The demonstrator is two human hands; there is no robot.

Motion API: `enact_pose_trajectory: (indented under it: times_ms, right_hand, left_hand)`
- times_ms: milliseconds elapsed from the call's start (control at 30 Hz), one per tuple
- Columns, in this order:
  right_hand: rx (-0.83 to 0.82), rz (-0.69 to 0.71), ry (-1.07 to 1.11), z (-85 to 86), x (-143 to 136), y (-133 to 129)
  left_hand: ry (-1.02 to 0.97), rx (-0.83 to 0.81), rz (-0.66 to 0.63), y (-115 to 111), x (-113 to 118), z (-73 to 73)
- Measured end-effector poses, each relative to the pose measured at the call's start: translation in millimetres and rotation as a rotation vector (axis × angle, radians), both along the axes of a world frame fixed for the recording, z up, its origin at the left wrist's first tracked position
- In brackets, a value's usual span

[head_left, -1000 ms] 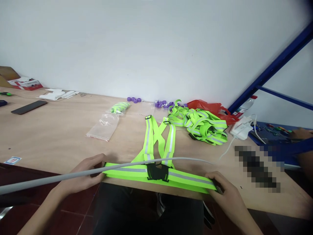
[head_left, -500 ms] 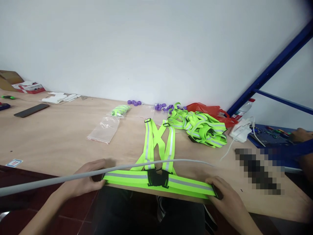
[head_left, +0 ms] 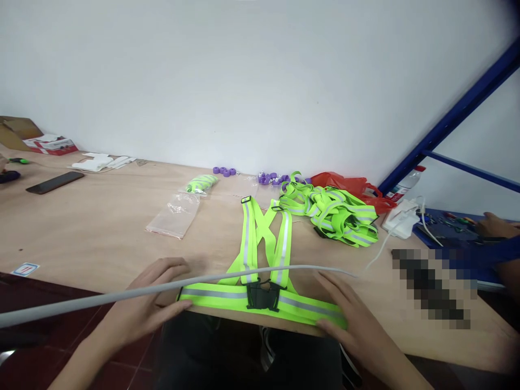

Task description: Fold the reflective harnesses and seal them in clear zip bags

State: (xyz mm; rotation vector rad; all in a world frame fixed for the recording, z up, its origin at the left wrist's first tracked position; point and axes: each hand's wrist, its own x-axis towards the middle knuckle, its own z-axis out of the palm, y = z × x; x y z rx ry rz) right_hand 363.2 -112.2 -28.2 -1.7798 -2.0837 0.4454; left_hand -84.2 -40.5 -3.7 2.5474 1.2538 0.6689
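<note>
A neon green reflective harness (head_left: 215, 294) lies at the table's front edge, its waist band running sideways and its two shoulder straps stretching away, crossed between. A black buckle (head_left: 263, 296) joins the band's middle. At the band's left end is my left hand (head_left: 156, 298), fingers apart, thumb on the front edge. My right hand (head_left: 345, 311) is spread over the right end, fingers above and thumb below, covering its tip. A grey cable passes in front of the view, across my left hand and the straps.
Behind the harness lie a tangled pile of green straps (head_left: 345, 216), a clear bag (head_left: 174, 215), a bagged green bundle (head_left: 201, 184) and purple rings (head_left: 224, 171). A red bag (head_left: 341, 184) and white adapter (head_left: 400, 218) sit right. Another person's hand (head_left: 498, 225) is far right.
My right hand has moved left over the band's end, and its fingers have spread. My left hand has shifted slightly right and loosened from its hold on the band's left end.
</note>
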Motion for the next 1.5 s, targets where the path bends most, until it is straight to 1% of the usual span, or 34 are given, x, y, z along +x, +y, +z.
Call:
enact_pose_trajectory:
  times_ms: [33, 67, 100, 167, 233, 267, 300, 367, 400, 500, 567, 633, 733, 833, 1000, 1133, 1233, 1367, 1500]
  right_hand:
    - [-0.026, 0.059, -0.008, 7.0, -10, 5]
    - [-0.050, 0.135, -0.016, 14.4, -21, 11]
    - [-0.050, 0.208, -0.010, 21.8, -32, 19]
    - [0.012, 0.326, 0.031, 34.8, -53, 40]
    - [0.101, 0.388, 0.074, 45.0, -73, 69]
    - [0.141, 0.391, 0.092, 49.0, -82, 88]
    - [0.132, 0.355, 0.080, 52.4, -92, 109]
    - [0.065, 0.186, -0.007, 56.5, -111, 155]
    - [0.043, 0.142, -0.032, 57.2, -119, 180]
    - [-0.034, 0.020, -0.079, 53.3, -138, 247]
    - [-0.105, -0.057, -0.100, 46.4, -142, 278]
    - [-0.171, -0.112, -0.102, 37.4, -142, 298]
    - [-0.247, -0.135, -0.050, 24.4, -138, 313]
    - [-0.294, -0.131, 0.075, 17.1, -134, 324]
    - [-0.316, -0.158, 0.347, 15.6, -132, 348]
    - [-0.294, -0.172, 0.542, 14.9, -133, 366]
    - [-0.298, -0.170, 0.651, 10.5, -136, 373]
    - [-0.333, -0.159, 0.724, 1.6, -141, 378]
    - [-0.395, -0.130, 0.710, -3.8, -141, 380]
  left_hand:
    - [-0.049, 0.071, -0.001, -10, 8, -1.4]
    - [-0.084, 0.133, -0.028, -20, 18, -3.5]
    - [-0.079, 0.143, -0.085, -29, 29, -6.3]
    - [0.000, 0.140, -0.190, -44, 52, -13.2]
    - [0.111, 0.136, -0.209, -51, 70, -21.0]
    - [0.159, 0.134, -0.199, -53, 76, -25.0]
    - [0.199, 0.131, -0.187, -53, 79, -28.8]
    - [0.252, 0.120, -0.173, -54, 82, -35.7]
    - [0.269, 0.115, -0.172, -54, 82, -38.6]
    - [0.305, 0.095, -0.168, -54, 81, -44.4]
    - [0.325, 0.079, -0.167, -54, 81, -46.8]
    - [0.342, 0.060, -0.167, -53, 83, -48.6]
    - [0.342, 0.035, -0.172, -51, 84, -50.4]
    - [0.307, 0.022, -0.181, -49, 83, -52.1]
    - [0.257, 0.017, -0.208, -43, 80, -56.4]
    - [0.249, 0.071, -0.221, -40, 78, -57.7]
    - [0.242, 0.110, -0.213, -38, 77, -59.5]
    - [0.184, 0.141, -0.243, -36, 76, -66.7]
    - [0.156, 0.163, -0.237, -34, 74, -70.9]
